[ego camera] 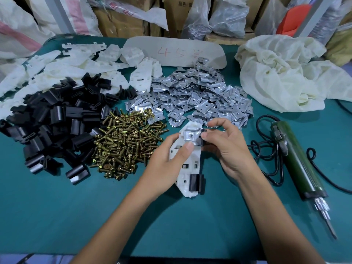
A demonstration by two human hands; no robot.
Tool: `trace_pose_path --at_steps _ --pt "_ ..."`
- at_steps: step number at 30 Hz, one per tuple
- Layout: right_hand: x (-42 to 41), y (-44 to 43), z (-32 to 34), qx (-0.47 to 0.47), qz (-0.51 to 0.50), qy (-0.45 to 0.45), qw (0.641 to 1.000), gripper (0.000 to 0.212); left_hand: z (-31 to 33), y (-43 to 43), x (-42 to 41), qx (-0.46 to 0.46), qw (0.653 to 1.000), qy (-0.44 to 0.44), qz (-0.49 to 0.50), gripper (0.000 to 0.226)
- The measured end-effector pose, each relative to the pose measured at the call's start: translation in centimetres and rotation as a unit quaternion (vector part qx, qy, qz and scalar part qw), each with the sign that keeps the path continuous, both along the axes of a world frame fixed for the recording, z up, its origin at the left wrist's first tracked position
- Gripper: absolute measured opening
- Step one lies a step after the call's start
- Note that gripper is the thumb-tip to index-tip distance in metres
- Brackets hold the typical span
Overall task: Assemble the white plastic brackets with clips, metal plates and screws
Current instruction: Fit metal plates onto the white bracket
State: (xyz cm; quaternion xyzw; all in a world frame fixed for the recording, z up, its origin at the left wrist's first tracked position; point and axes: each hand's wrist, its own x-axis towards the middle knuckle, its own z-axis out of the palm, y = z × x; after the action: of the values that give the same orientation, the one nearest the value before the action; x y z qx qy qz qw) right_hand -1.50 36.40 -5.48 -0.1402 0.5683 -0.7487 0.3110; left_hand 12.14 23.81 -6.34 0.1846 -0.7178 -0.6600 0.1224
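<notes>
Now my left hand (167,164) holds the white bracket (193,159) over the green table (171,216), with my thumb pressed on it. My right hand (226,149) pinches a black clip (202,139) at the top edge, beside the metal plate (189,135). A second clip (196,182) sits on the bottom end.

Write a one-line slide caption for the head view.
Left hand holds a white bracket bearing a metal plate while the right hand pinches a black clip at its edge.
</notes>
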Motion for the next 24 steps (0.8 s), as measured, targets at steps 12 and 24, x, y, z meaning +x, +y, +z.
trace_pose_path --at_steps 12,24 --pt "0.42 -0.12 -0.14 -0.011 0.016 -0.003 1.0 0.025 -0.69 -0.49 -0.24 0.055 0.998 0.029 0.02 0.039" --pt "0.51 -0.09 -0.23 -0.011 0.018 -0.021 1.0 0.023 -0.61 -0.64 0.08 0.031 0.999 0.018 0.012 0.04"
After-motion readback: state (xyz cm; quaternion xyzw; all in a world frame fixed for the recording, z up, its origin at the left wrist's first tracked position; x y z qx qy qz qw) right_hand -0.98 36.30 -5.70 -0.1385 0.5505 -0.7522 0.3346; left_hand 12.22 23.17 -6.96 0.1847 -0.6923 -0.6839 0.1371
